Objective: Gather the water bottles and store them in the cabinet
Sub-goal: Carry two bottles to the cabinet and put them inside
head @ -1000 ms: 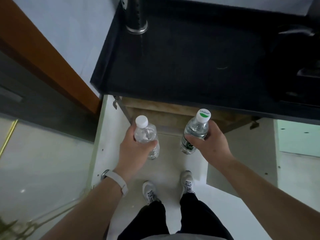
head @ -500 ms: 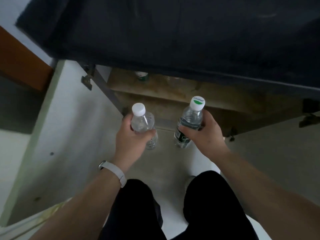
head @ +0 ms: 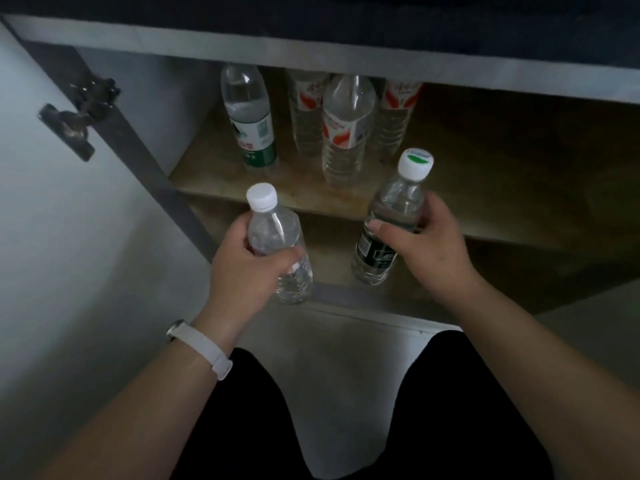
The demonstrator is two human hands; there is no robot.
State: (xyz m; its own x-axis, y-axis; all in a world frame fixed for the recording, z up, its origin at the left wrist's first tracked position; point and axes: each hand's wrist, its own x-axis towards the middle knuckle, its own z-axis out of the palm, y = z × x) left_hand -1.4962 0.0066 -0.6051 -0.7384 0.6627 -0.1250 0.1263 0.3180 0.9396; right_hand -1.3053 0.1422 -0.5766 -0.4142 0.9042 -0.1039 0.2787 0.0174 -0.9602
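My left hand (head: 247, 268) grips a clear water bottle with a plain white cap (head: 277, 237), held upright in front of the open cabinet. My right hand (head: 427, 247) grips a second bottle with a green-marked white cap and a dark label (head: 391, 223). Both bottles hang just before the cabinet's wooden shelf (head: 485, 188). On that shelf stand several stored bottles: one with a green label (head: 251, 119) at the left and others with red and white labels (head: 344, 129) beside it.
The cabinet door (head: 69, 220) stands swung open at the left, with a metal hinge (head: 78, 116) on its frame. The dark countertop edge (head: 311, 53) overhangs the opening. My knees in black trousers (head: 450, 410) are low in front of the cabinet.
I have crouched lower and closer, so the cabinet's inside and its stored bottles have come into sight. Both hands have carried their bottles forward toward the shelf.
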